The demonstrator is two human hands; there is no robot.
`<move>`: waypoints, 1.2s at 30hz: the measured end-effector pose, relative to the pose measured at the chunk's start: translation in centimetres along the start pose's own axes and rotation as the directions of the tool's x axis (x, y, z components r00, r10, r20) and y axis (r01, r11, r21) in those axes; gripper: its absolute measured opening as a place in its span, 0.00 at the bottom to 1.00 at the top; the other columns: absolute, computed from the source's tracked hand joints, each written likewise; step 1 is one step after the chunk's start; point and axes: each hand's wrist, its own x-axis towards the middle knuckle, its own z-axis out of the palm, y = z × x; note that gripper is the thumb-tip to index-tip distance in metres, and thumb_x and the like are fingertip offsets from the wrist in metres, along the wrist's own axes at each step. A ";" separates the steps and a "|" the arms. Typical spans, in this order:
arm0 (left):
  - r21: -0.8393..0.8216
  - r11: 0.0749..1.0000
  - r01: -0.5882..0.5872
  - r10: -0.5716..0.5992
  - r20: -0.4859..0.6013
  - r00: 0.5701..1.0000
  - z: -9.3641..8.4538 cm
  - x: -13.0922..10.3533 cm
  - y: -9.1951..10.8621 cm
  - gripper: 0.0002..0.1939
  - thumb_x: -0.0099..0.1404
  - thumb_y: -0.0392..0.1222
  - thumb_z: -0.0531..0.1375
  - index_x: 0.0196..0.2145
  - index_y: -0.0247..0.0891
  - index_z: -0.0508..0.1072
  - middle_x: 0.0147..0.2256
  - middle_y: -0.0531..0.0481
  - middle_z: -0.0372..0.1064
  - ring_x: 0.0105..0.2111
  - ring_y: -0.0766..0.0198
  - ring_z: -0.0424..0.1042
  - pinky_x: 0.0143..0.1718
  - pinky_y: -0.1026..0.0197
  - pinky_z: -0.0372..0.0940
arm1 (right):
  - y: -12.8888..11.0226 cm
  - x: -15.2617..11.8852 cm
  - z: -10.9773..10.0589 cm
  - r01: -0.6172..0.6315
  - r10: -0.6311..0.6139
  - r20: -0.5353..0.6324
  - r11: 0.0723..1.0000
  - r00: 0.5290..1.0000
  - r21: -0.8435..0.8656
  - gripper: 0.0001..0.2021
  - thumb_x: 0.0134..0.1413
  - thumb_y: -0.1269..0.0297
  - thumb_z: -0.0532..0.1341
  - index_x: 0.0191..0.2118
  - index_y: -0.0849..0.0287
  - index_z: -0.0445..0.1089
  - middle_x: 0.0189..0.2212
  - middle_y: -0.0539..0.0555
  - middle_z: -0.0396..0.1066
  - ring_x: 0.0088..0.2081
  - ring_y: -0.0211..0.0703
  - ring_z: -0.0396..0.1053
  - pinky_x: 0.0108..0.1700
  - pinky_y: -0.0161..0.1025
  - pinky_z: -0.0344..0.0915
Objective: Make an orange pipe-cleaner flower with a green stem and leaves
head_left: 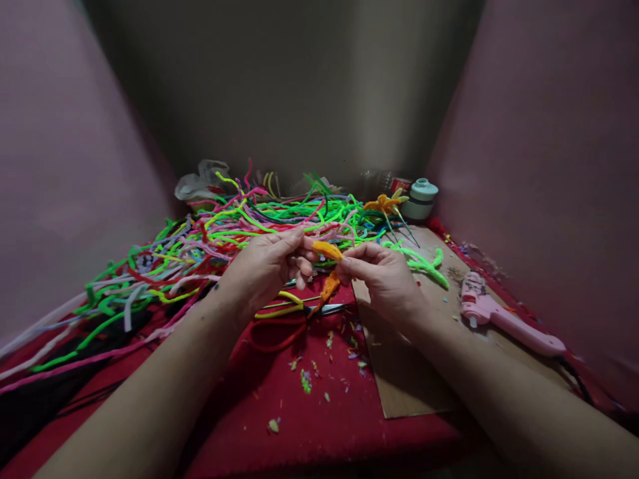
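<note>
An orange fuzzy pipe-cleaner piece (327, 250), shaped like a slim petal, stretches between my two hands above the table. My left hand (277, 263) pinches its left end between thumb and fingers. The right end is gripped by the thumb and forefinger of my right hand (382, 276). Just below, a second orange fuzzy piece (329, 287) hangs or lies near the scissors; whether it joins the held one is hidden by my fingers. Scissors (277, 337) with red and yellow handles rest on the red cloth under my hands.
Behind my hands spreads a large heap of colourful pipe cleaners (299, 216). Orange fuzzy flowers (384, 203) stand near a pale green jar (420, 199). A pink glue gun (504, 319) lies on a cardboard sheet (404, 372), beside bright green pieces (424, 265). Fuzz scraps (305, 380) litter the red cloth (299, 432).
</note>
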 end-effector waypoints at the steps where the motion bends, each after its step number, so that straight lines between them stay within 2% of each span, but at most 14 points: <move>1: 0.017 1.000 -0.001 0.001 -0.010 1.000 0.0 -0.1 0.0 0.09 0.58 0.40 0.60 0.29 0.29 0.73 0.20 0.50 0.68 0.17 0.70 0.66 0.15 0.69 0.63 | 0.0 0.2 -0.1 -0.064 0.062 0.021 0.993 0.998 0.097 0.04 0.43 0.69 0.65 0.26 0.61 0.69 0.22 0.49 0.70 0.25 0.36 0.66 0.31 0.37 0.63; 3: 0.055 0.998 -0.012 0.014 -0.040 0.999 0.1 -0.2 0.0 0.07 0.55 0.38 0.63 0.31 0.31 0.73 0.22 0.51 0.69 0.17 0.72 0.66 0.16 0.70 0.62 | 0.2 0.5 -0.3 -0.187 0.173 0.075 0.948 0.982 0.257 0.05 0.40 0.71 0.66 0.25 0.61 0.69 0.22 0.50 0.70 0.25 0.37 0.67 0.31 0.37 0.63; 6: 0.129 0.989 -0.072 0.081 -0.064 0.995 0.3 -0.3 0.0 0.11 0.51 0.37 0.66 0.34 0.34 0.72 0.25 0.53 0.70 0.19 0.73 0.66 0.19 0.70 0.62 | 0.4 0.7 -0.5 -0.333 0.308 0.126 0.857 0.943 0.393 0.06 0.39 0.74 0.65 0.27 0.62 0.70 0.22 0.51 0.70 0.25 0.36 0.67 0.31 0.36 0.63; 9: 0.213 0.966 -0.147 0.160 -0.048 0.986 0.5 -0.5 -0.1 0.12 0.52 0.39 0.65 0.36 0.36 0.72 0.28 0.52 0.71 0.19 0.73 0.65 0.20 0.70 0.61 | 0.4 0.7 -0.5 -0.441 0.398 0.192 0.791 0.897 0.423 0.06 0.40 0.75 0.64 0.30 0.64 0.71 0.23 0.52 0.70 0.24 0.33 0.65 0.30 0.34 0.62; 12: 0.289 0.939 -0.183 0.210 -0.063 0.976 1.0 -0.7 0.0 0.11 0.53 0.39 0.64 0.35 0.35 0.72 0.27 0.53 0.71 0.18 0.74 0.64 0.19 0.71 0.59 | 0.2 0.6 -0.4 -0.500 0.432 0.253 0.761 0.866 0.414 0.06 0.40 0.75 0.63 0.30 0.65 0.71 0.22 0.52 0.70 0.22 0.33 0.65 0.29 0.34 0.62; 16: 0.424 0.882 -0.206 0.279 -0.119 0.953 1.5 -0.8 0.0 0.06 0.53 0.38 0.64 0.29 0.34 0.72 0.20 0.56 0.67 0.16 0.74 0.62 0.17 0.71 0.58 | 0.1 0.4 -0.4 -0.498 0.432 0.249 0.770 0.867 0.399 0.04 0.40 0.76 0.63 0.27 0.63 0.70 0.21 0.52 0.70 0.23 0.35 0.66 0.29 0.35 0.63; 19: 0.464 0.857 -0.222 0.313 -0.127 0.941 1.6 -0.8 -0.1 0.05 0.53 0.38 0.63 0.27 0.34 0.71 0.19 0.57 0.65 0.16 0.74 0.61 0.16 0.71 0.57 | 0.2 0.3 -0.4 -0.484 0.418 0.243 0.778 0.875 0.401 0.05 0.39 0.76 0.64 0.28 0.63 0.71 0.22 0.52 0.71 0.23 0.36 0.66 0.30 0.36 0.64; 24: 0.473 0.852 -0.223 0.314 -0.122 0.942 1.6 -0.9 -0.1 0.03 0.54 0.36 0.62 0.27 0.34 0.70 0.19 0.57 0.66 0.15 0.74 0.63 0.15 0.72 0.58 | 0.3 0.3 -0.4 -0.482 0.423 0.233 0.782 0.876 0.395 0.05 0.39 0.76 0.65 0.27 0.63 0.71 0.22 0.52 0.71 0.24 0.36 0.67 0.31 0.37 0.64; 30: 0.422 0.890 -0.172 0.244 -0.123 0.962 1.8 -1.1 0.4 0.04 0.54 0.35 0.62 0.27 0.34 0.69 0.20 0.56 0.67 0.15 0.73 0.65 0.16 0.70 0.61 | 0.3 0.2 -0.2 -0.453 0.401 0.211 0.801 0.891 0.391 0.06 0.38 0.75 0.66 0.25 0.62 0.69 0.21 0.51 0.70 0.24 0.36 0.67 0.32 0.38 0.65; 36: 0.422 0.887 -0.188 0.244 -0.082 0.966 1.5 -1.0 0.4 0.04 0.53 0.36 0.62 0.27 0.35 0.69 0.18 0.55 0.67 0.15 0.71 0.66 0.17 0.69 0.63 | 0.3 0.3 -0.3 -0.433 0.383 0.203 0.816 0.901 0.382 0.07 0.37 0.74 0.66 0.23 0.60 0.67 0.21 0.51 0.70 0.25 0.37 0.68 0.31 0.38 0.65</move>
